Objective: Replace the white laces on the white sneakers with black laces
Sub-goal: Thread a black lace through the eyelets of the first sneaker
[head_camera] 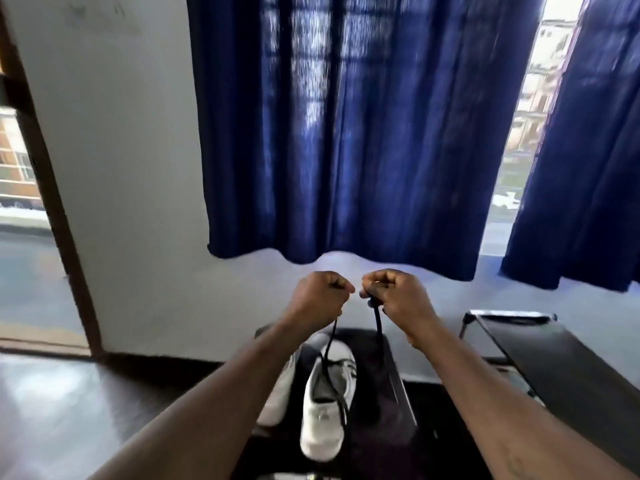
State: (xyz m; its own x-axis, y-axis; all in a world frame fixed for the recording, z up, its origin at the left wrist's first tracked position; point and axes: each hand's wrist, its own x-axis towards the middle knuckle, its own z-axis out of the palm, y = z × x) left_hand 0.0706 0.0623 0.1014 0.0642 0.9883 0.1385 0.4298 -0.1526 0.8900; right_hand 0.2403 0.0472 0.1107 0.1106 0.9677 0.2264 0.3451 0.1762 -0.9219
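- The left hand (320, 299) and the right hand (398, 298) are raised side by side, almost touching. Each is a tight fist, fingers fully curled round one end of the thin black cord lace (377, 323).
- Both strands drop from the fists towards the white low-top sneaker (323, 414), which lies lengthwise on the dark glossy table (388, 427) below the hands. One strand runs down along the shoe's upper.
- Holding both ends up at the same height probably serves to pull the lace taut and match its two halves — a judgement, since blur hides the eyelets.
- A second white sneaker (280, 389) lies just beside the first, partly behind the left forearm — whether it carries any lace I cannot tell.
- Dark blue cloth curtains (346, 133) hang over the window behind.
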